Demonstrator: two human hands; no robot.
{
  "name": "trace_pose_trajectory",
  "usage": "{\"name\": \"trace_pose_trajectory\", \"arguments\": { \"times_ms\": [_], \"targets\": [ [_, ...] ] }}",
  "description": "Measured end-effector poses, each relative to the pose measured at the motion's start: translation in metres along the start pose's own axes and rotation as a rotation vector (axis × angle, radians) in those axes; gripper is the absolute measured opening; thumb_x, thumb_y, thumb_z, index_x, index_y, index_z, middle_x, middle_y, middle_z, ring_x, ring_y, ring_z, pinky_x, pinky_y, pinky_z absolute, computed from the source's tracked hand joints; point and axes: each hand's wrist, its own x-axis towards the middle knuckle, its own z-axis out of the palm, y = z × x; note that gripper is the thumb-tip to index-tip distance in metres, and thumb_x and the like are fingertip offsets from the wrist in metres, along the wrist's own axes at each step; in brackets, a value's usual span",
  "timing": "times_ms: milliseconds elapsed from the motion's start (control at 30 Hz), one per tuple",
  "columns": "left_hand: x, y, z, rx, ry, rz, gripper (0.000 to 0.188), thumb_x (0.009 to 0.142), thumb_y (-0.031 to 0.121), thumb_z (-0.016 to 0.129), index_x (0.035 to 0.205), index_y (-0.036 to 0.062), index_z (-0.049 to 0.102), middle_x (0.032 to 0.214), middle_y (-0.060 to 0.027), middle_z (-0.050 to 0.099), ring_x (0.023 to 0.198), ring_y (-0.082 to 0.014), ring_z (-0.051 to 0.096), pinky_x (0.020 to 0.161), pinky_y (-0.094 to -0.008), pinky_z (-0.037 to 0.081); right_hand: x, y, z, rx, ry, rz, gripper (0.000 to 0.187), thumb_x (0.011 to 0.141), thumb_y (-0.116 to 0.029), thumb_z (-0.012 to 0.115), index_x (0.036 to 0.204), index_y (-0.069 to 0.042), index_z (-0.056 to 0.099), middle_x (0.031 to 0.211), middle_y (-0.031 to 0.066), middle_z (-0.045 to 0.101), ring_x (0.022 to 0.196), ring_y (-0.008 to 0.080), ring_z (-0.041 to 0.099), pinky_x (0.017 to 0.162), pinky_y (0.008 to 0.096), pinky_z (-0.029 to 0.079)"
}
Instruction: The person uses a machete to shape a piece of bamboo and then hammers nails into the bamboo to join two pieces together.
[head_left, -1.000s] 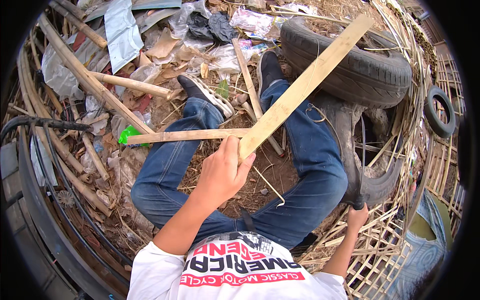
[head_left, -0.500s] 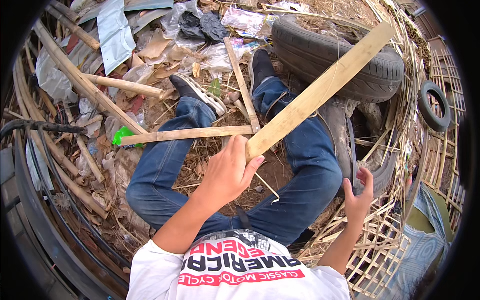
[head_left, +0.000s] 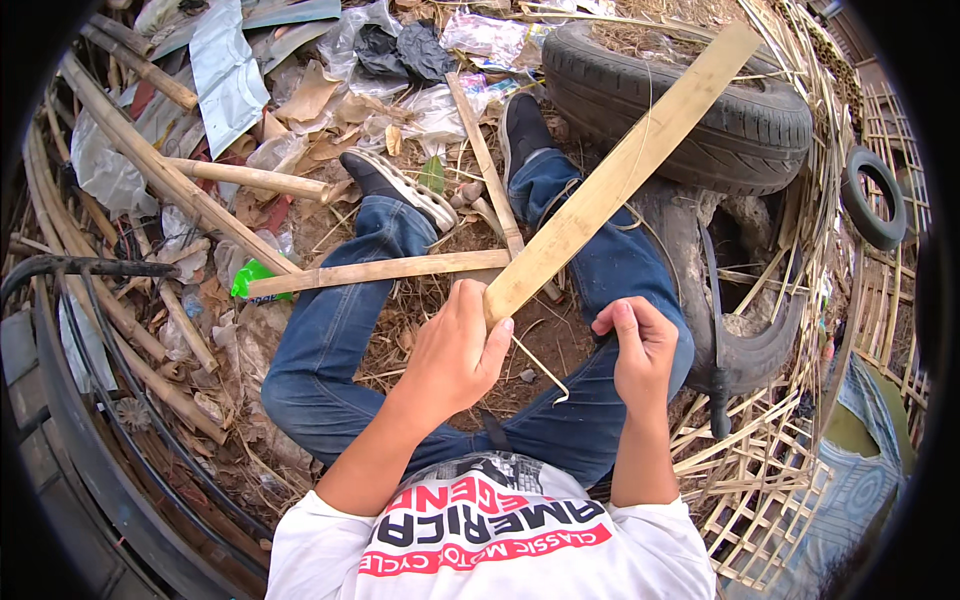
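My left hand (head_left: 455, 345) is closed around the near end of a wide, flat bamboo slat (head_left: 625, 175), which slants up to the far right. Past its fingers, a narrow bamboo strip (head_left: 385, 270) runs left across my thigh. Another narrow strip (head_left: 486, 165) reaches away between my shoes, and the two meet at a corner beside the slat. Below the slat's end hangs a thin, pale strand (head_left: 540, 368). My right hand (head_left: 642, 350) is above my right knee, fingers curled in, nothing visible in it. A blade with a black handle (head_left: 720, 405) leans right of that knee.
A large tyre (head_left: 690, 130) lies beyond my right foot, a smaller tyre (head_left: 873, 198) farther right. Bamboo poles (head_left: 165, 175) and plastic litter cover the left side. Woven bamboo lattice (head_left: 760, 520) lies at the lower right. A black metal frame (head_left: 60, 400) stands on the near left.
My right hand has moved left from beside the black handle to above my knee, and its spread fingers have curled. The wide slat's far end has shifted slightly left in my left hand.
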Motion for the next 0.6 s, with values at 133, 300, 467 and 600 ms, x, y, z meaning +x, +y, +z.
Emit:
{"name": "trace_pose_trajectory", "arguments": {
  "times_ms": [133,300,467,600],
  "targets": [
    [0.001,0.005,0.005,-0.013,-0.015,-0.028,0.030,0.094,0.023,0.058,0.102,-0.0003,0.041,0.091,-0.0229,0.053,0.080,-0.0453,0.058,0.069,-0.0522,0.046,0.005,-0.007,0.009,-0.087,-0.070,-0.090,0.021,0.088,-0.015,0.068,0.098,0.003,0.067,0.090,0.0085,0.069,0.082,0.0142,0.061,0.076,0.0285,0.046],
    [-0.001,0.011,0.009,-0.028,-0.029,-0.009,0.027,0.096,0.019,0.055,0.108,-0.0010,0.041,0.090,-0.0258,0.055,0.083,-0.0484,0.057,0.070,-0.0523,0.044,0.008,0.005,0.033,0.064,-0.083,-0.025,0.020,0.082,-0.011,0.074,0.095,0.003,0.069,0.089,0.0072,0.069,0.081,0.0133,0.061,0.078,0.0282,0.045],
    [-0.002,0.010,0.010,-0.002,-0.023,-0.026,0.027,0.096,0.018,0.055,0.108,-0.0016,0.040,0.089,-0.0263,0.056,0.082,-0.0483,0.057,0.069,-0.0522,0.044,0.007,0.004,0.044,0.162,-0.027,-0.012,0.009,0.085,-0.005,0.071,0.086,0.003,0.068,0.078,0.0059,0.068,0.071,0.0091,0.059,0.067,0.0237,0.046],
    [-0.002,0.006,0.014,-0.025,0.022,-0.048,0.026,0.097,0.018,0.053,0.108,-0.0016,0.040,0.090,-0.0269,0.057,0.082,-0.0481,0.058,0.069,-0.0517,0.044,0.006,0.011,0.045,0.029,-0.008,-0.101,0.009,0.085,-0.004,0.070,0.084,0.003,0.067,0.078,0.0063,0.068,0.068,0.0093,0.059,0.065,0.0237,0.047]
  ]
}}
